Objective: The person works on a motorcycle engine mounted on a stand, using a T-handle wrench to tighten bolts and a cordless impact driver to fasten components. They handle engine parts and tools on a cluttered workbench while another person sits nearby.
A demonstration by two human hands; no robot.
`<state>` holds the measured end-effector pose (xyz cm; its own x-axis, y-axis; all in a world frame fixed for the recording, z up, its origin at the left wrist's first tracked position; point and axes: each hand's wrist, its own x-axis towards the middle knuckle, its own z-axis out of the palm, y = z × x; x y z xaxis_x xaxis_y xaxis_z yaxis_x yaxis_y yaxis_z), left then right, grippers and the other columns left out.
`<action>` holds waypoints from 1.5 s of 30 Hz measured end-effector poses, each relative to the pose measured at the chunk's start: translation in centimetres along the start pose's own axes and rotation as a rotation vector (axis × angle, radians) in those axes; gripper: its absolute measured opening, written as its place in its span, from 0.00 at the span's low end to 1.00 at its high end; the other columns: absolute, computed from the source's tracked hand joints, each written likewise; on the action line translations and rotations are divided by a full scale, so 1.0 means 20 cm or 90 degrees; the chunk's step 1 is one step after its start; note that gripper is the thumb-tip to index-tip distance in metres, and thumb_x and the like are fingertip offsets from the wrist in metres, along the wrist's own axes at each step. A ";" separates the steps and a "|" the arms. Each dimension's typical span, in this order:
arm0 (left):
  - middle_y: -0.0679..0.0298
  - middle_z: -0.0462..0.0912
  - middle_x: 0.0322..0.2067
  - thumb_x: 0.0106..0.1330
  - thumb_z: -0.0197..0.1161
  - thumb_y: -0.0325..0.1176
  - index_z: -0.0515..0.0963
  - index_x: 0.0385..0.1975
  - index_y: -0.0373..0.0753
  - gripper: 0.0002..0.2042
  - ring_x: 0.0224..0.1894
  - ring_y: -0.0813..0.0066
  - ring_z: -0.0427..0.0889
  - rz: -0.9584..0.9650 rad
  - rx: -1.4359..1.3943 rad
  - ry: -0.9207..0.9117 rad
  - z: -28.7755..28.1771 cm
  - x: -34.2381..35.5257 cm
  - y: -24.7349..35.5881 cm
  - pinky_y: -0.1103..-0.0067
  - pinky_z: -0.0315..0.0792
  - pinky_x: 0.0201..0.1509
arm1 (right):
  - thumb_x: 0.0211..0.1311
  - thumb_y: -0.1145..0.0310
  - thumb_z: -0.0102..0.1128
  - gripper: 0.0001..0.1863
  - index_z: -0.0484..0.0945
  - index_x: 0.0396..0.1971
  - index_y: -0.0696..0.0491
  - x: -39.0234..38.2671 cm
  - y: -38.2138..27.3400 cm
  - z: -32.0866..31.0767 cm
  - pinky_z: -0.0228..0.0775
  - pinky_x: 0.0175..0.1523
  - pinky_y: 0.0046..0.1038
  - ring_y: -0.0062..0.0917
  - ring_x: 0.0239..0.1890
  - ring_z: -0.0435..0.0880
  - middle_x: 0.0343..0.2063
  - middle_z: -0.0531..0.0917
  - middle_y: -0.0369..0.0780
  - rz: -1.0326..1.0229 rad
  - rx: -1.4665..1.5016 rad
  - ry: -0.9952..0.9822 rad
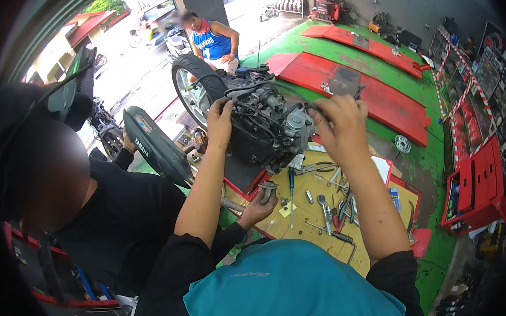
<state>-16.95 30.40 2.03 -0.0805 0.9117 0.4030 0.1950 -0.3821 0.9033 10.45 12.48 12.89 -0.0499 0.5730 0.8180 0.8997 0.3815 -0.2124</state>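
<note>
A scooter engine [262, 114] stands in front of me at the far end of the workbench, with a wheel [189, 87] at its left. My left hand [221, 118] reaches to the engine's left side, fingers curled among black hoses. My right hand [340, 125] is at the right side, thumb and fingers bent in close to a round grey metal cover [298, 121]. What either hand grips is hidden. A black hose [255, 90] runs across the engine's top between them. Below, a co-worker's hand [258, 209] holds a metal pipe with a flanged end [268, 187].
The yellow-topped workbench [274, 228] carries a screwdriver [291, 184], a ratchet [324, 207], pliers [316, 167] and other tools. A black panel [155, 143] and the co-worker are close at my left. Red lift platforms [341, 90] lie beyond; a red tool cabinet [477, 186] stands right. Another person sits behind the wheel.
</note>
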 end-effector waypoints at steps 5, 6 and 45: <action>0.51 0.80 0.49 0.53 0.79 0.50 0.77 0.54 0.34 0.34 0.55 0.55 0.79 0.047 0.160 -0.011 0.01 -0.01 -0.01 0.65 0.72 0.62 | 0.66 0.61 0.65 0.11 0.84 0.43 0.50 -0.05 0.24 0.11 0.60 0.55 0.41 0.37 0.46 0.78 0.35 0.81 0.39 0.072 -0.045 -0.069; 0.51 0.79 0.50 0.52 0.80 0.50 0.76 0.55 0.35 0.34 0.56 0.55 0.78 0.087 0.188 -0.025 0.05 -0.04 0.02 0.65 0.71 0.63 | 0.66 0.61 0.65 0.11 0.84 0.43 0.50 -0.11 0.29 0.12 0.60 0.56 0.42 0.37 0.47 0.78 0.35 0.81 0.40 0.102 -0.048 -0.094; 0.55 0.73 0.68 0.73 0.59 0.25 0.73 0.67 0.39 0.22 0.63 0.69 0.77 0.098 0.135 -0.050 0.09 -0.42 0.09 0.75 0.76 0.59 | 0.58 0.67 0.63 0.21 0.80 0.53 0.49 -2.50 0.42 0.03 0.62 0.62 0.50 0.42 0.59 0.72 0.52 0.79 0.42 0.741 -0.178 -0.252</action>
<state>-14.22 22.31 -0.07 0.0405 0.8573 0.5132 0.3996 -0.4846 0.7781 20.12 -12.54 -30.20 0.7494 0.6621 -0.0029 0.5570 -0.6329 -0.5377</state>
